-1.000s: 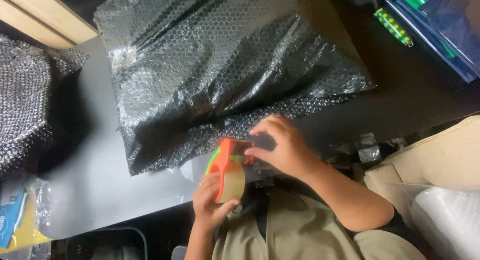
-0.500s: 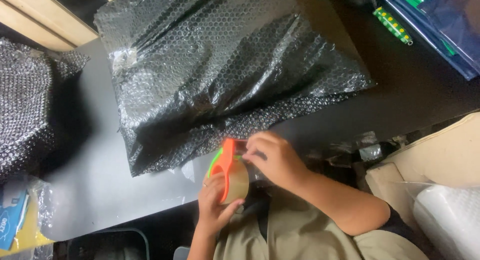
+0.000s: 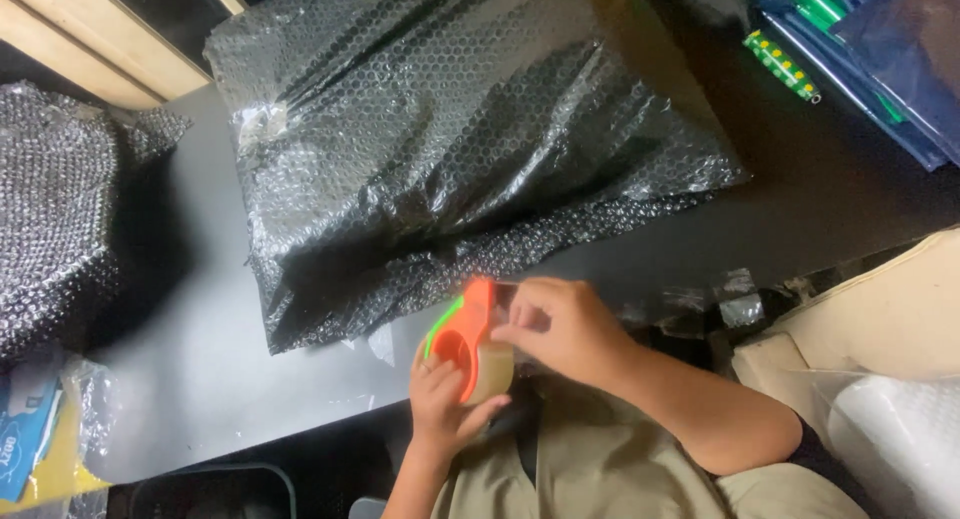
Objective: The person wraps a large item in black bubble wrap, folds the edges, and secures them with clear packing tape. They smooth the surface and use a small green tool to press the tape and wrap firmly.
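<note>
The left hand (image 3: 445, 404) grips an orange tape dispenser (image 3: 468, 341) with a roll of clear tape, wrapped around it from below at the near edge of the dark table (image 3: 200, 379). The right hand (image 3: 560, 324) pinches at the dispenser's top end, fingertips closed on the tape there. Just beyond lies a large parcel wrapped in black bubble wrap (image 3: 450, 149), and a second bubble-wrapped bundle (image 3: 55, 209) sits at the far left.

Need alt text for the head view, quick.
Left hand holds an orange tape dispenser while the right hand picks at its tape end, beside a large parcel wrapped in black bubble wrap on a dark table.
</note>
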